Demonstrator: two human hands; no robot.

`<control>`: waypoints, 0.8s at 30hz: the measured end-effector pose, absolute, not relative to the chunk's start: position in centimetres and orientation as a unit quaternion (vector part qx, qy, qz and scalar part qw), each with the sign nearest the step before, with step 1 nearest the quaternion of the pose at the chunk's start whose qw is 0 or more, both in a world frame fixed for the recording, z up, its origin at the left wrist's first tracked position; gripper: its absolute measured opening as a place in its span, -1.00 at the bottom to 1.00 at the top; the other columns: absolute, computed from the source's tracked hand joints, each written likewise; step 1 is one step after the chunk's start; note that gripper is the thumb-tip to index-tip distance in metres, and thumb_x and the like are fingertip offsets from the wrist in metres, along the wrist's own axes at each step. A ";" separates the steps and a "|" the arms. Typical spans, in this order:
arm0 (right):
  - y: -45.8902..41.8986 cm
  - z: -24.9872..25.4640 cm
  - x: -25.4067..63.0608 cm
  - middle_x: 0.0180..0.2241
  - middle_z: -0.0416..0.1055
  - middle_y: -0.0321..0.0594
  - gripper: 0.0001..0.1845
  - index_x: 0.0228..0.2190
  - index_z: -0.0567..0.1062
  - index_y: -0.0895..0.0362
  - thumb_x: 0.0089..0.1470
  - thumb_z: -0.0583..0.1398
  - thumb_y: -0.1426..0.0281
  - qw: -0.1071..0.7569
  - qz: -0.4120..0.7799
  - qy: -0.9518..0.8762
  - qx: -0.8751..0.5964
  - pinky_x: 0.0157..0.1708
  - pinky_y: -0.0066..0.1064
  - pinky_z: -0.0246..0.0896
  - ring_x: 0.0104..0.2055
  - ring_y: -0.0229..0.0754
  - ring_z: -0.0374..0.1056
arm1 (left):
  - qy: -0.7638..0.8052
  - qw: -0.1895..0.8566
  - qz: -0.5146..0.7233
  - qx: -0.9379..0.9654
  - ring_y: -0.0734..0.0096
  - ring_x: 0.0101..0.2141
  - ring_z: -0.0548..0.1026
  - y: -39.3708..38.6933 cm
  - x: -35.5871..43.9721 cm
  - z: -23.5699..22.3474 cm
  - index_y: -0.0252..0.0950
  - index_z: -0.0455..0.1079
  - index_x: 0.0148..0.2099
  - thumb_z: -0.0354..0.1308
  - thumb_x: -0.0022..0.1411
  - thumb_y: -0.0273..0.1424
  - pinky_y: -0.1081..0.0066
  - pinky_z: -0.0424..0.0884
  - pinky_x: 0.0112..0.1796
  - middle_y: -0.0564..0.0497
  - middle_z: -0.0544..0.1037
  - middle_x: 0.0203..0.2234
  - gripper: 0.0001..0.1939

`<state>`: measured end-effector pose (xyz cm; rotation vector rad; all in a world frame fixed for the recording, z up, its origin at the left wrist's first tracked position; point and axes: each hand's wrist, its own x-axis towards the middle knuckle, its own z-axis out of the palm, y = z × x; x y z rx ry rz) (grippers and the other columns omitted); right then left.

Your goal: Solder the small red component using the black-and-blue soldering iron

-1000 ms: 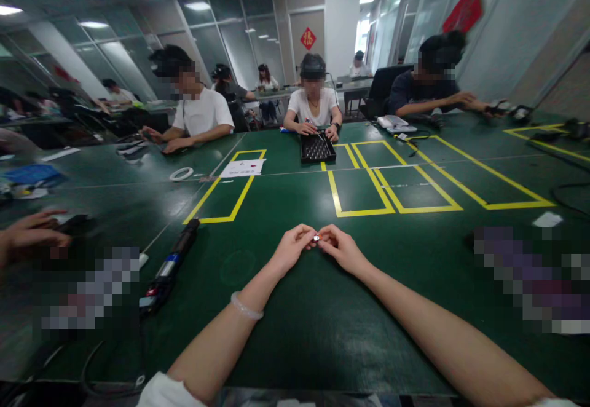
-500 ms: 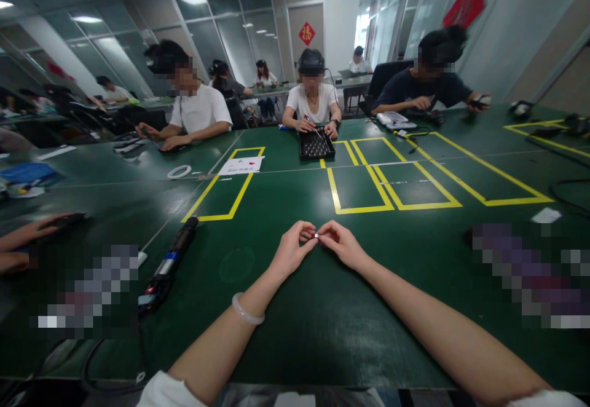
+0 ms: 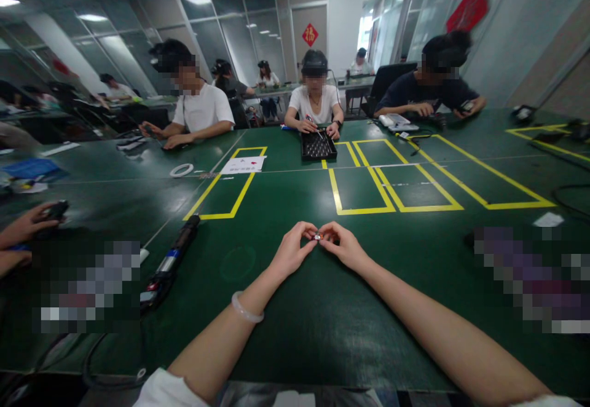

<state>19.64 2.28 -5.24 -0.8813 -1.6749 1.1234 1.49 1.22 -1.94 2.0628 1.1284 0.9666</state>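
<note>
Fingertip to fingertip, my left hand (image 3: 294, 250) and my right hand (image 3: 343, 247) meet above the green table (image 3: 318, 321). Pinched between them is a small silvery piece with a bit of orange (image 3: 318, 237); it is too small to name, and fingers cover most of it. Both hands are closed on it, thumbs toward me. A pale bangle (image 3: 246, 308) circles my left wrist. To the left of my forearm lies a dark, tube-like device (image 3: 173, 259) with blue and silver parts.
Yellow tape outlines (image 3: 364, 211) mark the table beyond my hands. Across from me a person works over a black tray (image 3: 318, 146). A white sheet (image 3: 243, 165) and a white ring (image 3: 181, 170) lie left of it. Another person's hand (image 3: 27, 225) is at far left.
My hands stay together, and more of the small piece shows, with orange now visible. At far left, another person's hand has raised a dark object. The view has shifted slightly.
</note>
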 end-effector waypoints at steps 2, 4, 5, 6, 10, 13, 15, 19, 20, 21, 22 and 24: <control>2.3 -5.3 19.7 -0.35 0.42 -0.24 -0.80 -0.26 0.42 0.14 0.03 0.21 0.34 0.448 0.445 -0.685 -0.363 -0.39 -0.43 0.18 -0.37 -0.24 0.31 | 0.425 0.288 0.356 0.781 0.42 -0.24 0.44 1.2 1.5 -1.8 -0.25 0.31 -0.11 0.10 0.17 -0.44 0.36 0.38 -0.15 0.01 0.45 -0.26 -0.79; 2.4 -5.4 19.7 -0.37 0.41 -0.25 -0.81 -0.27 0.43 0.14 0.04 0.21 0.34 0.441 0.440 -0.687 -0.373 -0.38 -0.42 0.18 -0.38 -0.25 0.31 | 0.430 0.272 0.347 0.788 0.41 -0.23 0.44 1.0 1.4 -1.2 -0.24 0.30 -0.07 0.09 0.18 -0.44 0.35 0.38 -0.14 0.01 0.44 -0.26 -0.76; 2.4 -5.4 19.8 -0.38 0.40 -0.26 -0.81 -0.27 0.43 0.15 0.05 0.20 0.33 0.438 0.439 -0.688 -0.378 -0.39 -0.43 0.17 -0.39 -0.25 0.30 | 0.435 0.256 0.342 0.793 0.40 -0.22 0.43 0.8 1.2 -0.6 -0.24 0.29 -0.04 0.09 0.18 -0.43 0.34 0.37 -0.13 0.00 0.43 -0.25 -0.74; 2.4 -5.4 19.8 -0.39 0.40 -0.26 -0.81 -0.27 0.43 0.15 0.05 0.20 0.33 0.433 0.439 -0.688 -0.383 -0.39 -0.43 0.17 -0.40 -0.25 0.29 | 0.444 0.235 0.336 0.797 0.39 -0.19 0.43 0.5 1.0 0.2 -0.23 0.29 -0.02 0.08 0.19 -0.41 0.32 0.37 -0.12 -0.01 0.42 -0.23 -0.72; 2.4 -5.4 19.9 -0.42 0.39 -0.28 -0.79 -0.24 0.43 0.16 0.07 0.19 0.32 0.407 0.438 -0.697 -0.396 -0.40 -0.45 0.14 -0.42 -0.27 0.27 | 0.494 0.141 0.306 0.801 0.31 -0.09 0.40 -1.4 -1.6 4.3 -0.18 0.25 0.09 0.02 0.25 -0.30 0.26 0.35 -0.06 -0.05 0.38 -0.11 -0.65; 2.2 -5.2 19.9 -0.44 0.37 -0.29 -0.78 -0.24 0.44 0.17 0.07 0.20 0.31 0.393 0.441 -0.700 -0.401 -0.41 -0.46 0.13 -0.43 -0.28 0.25 | 0.551 0.078 0.255 0.791 0.23 0.01 0.35 -3.1 -6.3 6.0 -0.13 0.21 0.14 -0.03 0.27 -0.20 0.19 0.31 0.00 -0.06 0.35 -0.01 -0.59; 2.1 -5.0 19.9 -0.45 0.36 -0.29 -0.77 -0.24 0.45 0.17 0.07 0.20 0.31 0.386 0.444 -0.702 -0.402 -0.42 -0.47 0.12 -0.44 -0.28 0.24 | 0.597 0.039 0.193 0.778 0.15 0.08 0.30 -4.1 -11.1 5.6 -0.14 0.18 0.16 -0.04 0.25 -0.13 0.12 0.25 0.07 -0.07 0.31 0.06 -0.53; 2.1 -4.8 19.8 -0.47 0.34 -0.31 -0.78 -0.25 0.45 0.17 0.07 0.20 0.32 0.381 0.447 -0.703 -0.400 -0.44 -0.47 0.10 -0.46 -0.29 0.21 | 0.692 0.013 0.061 0.719 -0.03 0.15 0.23 -6.2 -23.0 2.6 -0.28 0.08 0.22 0.00 0.13 0.01 0.05 0.16 0.13 -0.19 0.19 0.19 -0.29; 2.2 -4.9 19.8 -0.48 0.34 -0.31 -0.79 -0.25 0.46 0.17 0.07 0.20 0.32 0.380 0.447 -0.704 -0.400 -0.44 -0.47 0.10 -0.47 -0.29 0.21 | 0.708 0.014 0.037 0.705 -0.07 0.16 0.21 -6.8 -25.8 1.8 -0.28 0.08 0.21 0.02 0.09 0.05 0.04 0.15 0.14 -0.17 0.20 0.20 -0.25; 2.2 -4.9 19.8 -0.48 0.34 -0.31 -0.79 -0.25 0.46 0.16 0.07 0.20 0.32 0.380 0.448 -0.704 -0.400 -0.45 -0.48 0.10 -0.47 -0.30 0.20 | 0.718 0.020 0.023 0.695 -0.07 0.17 0.20 -7.5 -28.2 1.1 -0.23 0.08 0.20 0.03 0.05 0.07 0.03 0.12 0.16 -0.10 0.23 0.19 -0.24; 2.3 -5.0 19.7 -0.48 0.34 -0.31 -0.79 -0.25 0.46 0.16 0.07 0.20 0.32 0.379 0.449 -0.704 -0.400 -0.46 -0.48 0.10 -0.48 -0.30 0.20 | 0.726 0.039 0.012 0.687 -0.06 0.16 0.23 -8.1 -30.2 0.5 -0.17 0.08 0.19 0.04 0.02 0.10 0.03 0.14 0.15 -0.03 0.28 0.17 -0.23; 2.3 -5.1 19.7 -0.47 0.35 -0.31 -0.79 -0.24 0.46 0.16 0.06 0.20 0.33 0.377 0.451 -0.704 -0.399 -0.47 -0.48 0.10 -0.49 -0.31 0.18 | 0.735 0.069 0.016 0.675 -0.03 0.10 0.32 -9.1 -32.7 -0.2 -0.10 0.11 0.16 0.06 -0.04 0.12 0.04 0.21 0.11 0.06 0.39 0.10 -0.23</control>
